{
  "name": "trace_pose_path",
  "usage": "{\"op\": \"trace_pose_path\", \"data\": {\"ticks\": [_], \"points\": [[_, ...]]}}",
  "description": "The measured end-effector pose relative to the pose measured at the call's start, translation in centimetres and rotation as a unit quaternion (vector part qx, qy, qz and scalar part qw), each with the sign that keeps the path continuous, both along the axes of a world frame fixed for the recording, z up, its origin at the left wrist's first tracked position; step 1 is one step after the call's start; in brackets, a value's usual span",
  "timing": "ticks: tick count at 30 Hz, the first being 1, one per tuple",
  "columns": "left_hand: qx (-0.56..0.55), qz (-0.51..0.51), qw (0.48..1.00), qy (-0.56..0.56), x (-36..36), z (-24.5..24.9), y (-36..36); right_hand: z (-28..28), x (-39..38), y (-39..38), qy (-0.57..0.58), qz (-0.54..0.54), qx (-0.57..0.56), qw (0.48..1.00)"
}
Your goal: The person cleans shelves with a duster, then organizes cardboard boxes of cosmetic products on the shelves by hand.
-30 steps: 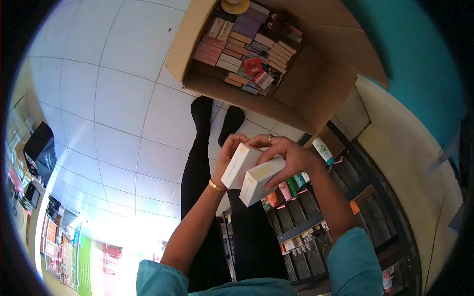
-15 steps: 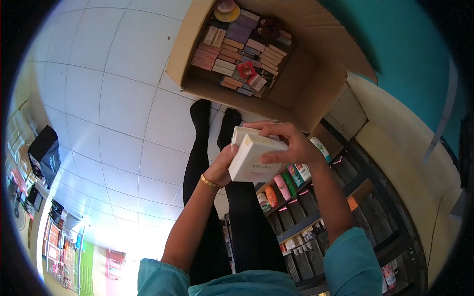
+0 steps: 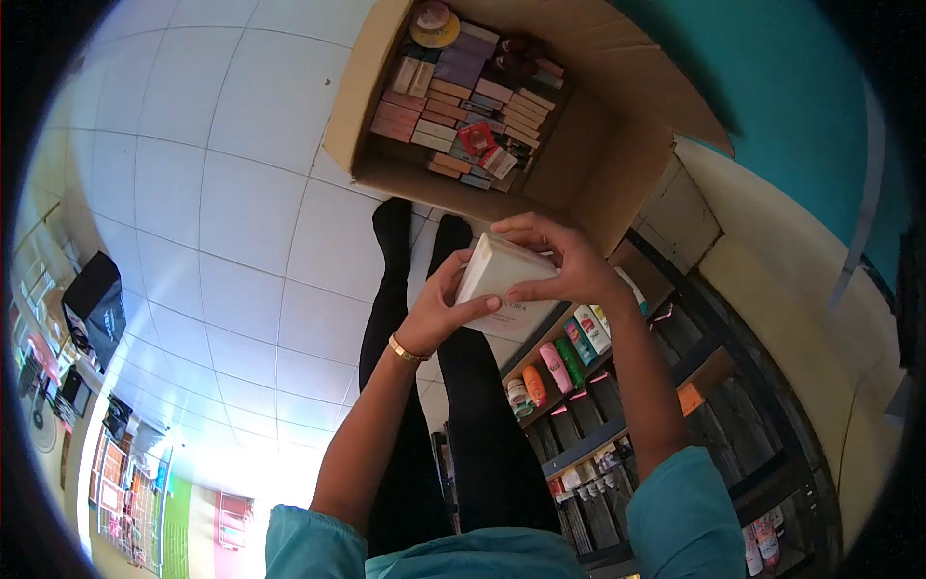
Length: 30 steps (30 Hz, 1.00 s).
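Observation:
White small cartons (image 3: 497, 272) with faint print on the front are between my two hands, above my legs. My left hand (image 3: 446, 304) grips their left side, its thumb lying across the front face. On the right side, my right hand (image 3: 571, 268) has its thumb on the front and its fingers over the top edge. The cartons are tilted and pressed close together; my fingers cover part of them, so how many there are is hard to make out.
A large open cardboard box (image 3: 617, 164) stands ahead on the tiled floor (image 3: 251, 193), with rows of small packets (image 3: 449, 106) inside. At right, a dark slatted shelf (image 3: 603, 410) holds several bottles (image 3: 555, 367). A black bag (image 3: 95, 299) is at far left.
The cartons have been tilted and squared up between my hands. My left thumb has moved onto the front face, and my right hand has shifted slightly on the top edge.

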<state>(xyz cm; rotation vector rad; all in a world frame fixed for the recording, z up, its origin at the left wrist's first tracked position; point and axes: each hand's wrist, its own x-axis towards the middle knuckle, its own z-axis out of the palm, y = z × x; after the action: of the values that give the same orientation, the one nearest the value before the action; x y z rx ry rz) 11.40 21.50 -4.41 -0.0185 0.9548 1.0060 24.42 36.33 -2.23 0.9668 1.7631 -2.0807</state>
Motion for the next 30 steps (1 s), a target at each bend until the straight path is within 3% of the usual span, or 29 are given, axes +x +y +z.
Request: {"op": "trace_pose_path", "data": {"ticks": [6, 11, 15, 21, 30], "points": [[-0.019, 0.093, 0.995, -0.021, 1.0, -0.7, -1.6, -0.3, 0.7, -2.0, 0.011, -0.042, -0.082, 0.996], [-0.032, 0.049, 0.996, 0.063, 1.5, -1.9, -3.1, -1.9, 1.5, -5.1, 0.009, -0.139, -0.103, 0.985], [0.006, -0.016, 0.985, 0.172, 1.1, -1.5, -3.0, -2.2, 1.4, -7.0, -0.019, -0.171, -0.031, 0.985], [-0.005, -0.023, 0.994, 0.104, -0.1, -2.0, -2.5, -2.4, 0.4, -7.2, -0.034, -0.200, 0.008, 0.979], [-0.024, 0.065, 0.990, 0.120, 0.3, -2.4, -2.4, -2.6, -0.9, -6.1, 0.015, -0.191, 0.093, 0.977]]}}
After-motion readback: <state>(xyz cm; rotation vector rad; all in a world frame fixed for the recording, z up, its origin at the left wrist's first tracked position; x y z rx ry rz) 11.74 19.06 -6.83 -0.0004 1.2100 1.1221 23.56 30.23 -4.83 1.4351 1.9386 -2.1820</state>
